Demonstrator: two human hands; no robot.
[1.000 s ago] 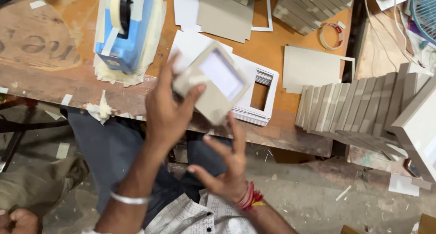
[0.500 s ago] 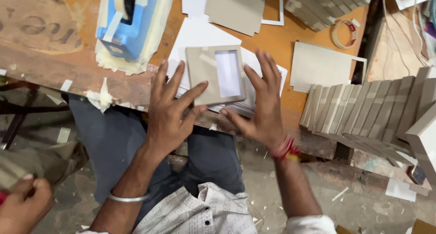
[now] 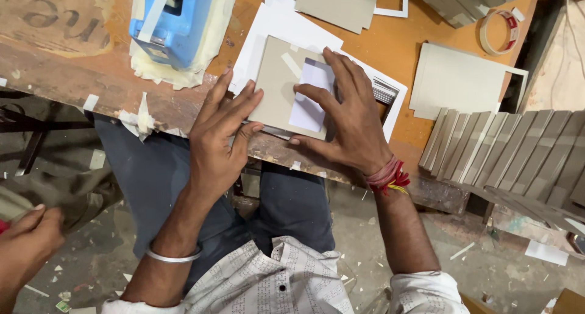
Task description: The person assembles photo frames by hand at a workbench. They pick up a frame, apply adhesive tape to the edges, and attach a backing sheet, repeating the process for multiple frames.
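Observation:
A grey cardboard frame back with a white paper insert lies on a stack of white mats at the near edge of the orange worktable. My right hand presses flat on it, fingers spread over the white insert. My left hand rests at its left edge, fingertips touching the card. Both hands hold the piece down on the stack.
A blue tape dispenser stands at the left on a tape-covered pad. A tape roll lies at the back right, beside a grey board. A row of grey frames leans at the right. Another person's hand shows at bottom left.
The card was held up in my left hand a second ago. It has come down flat onto the white stack, and my right hand has moved on top of it.

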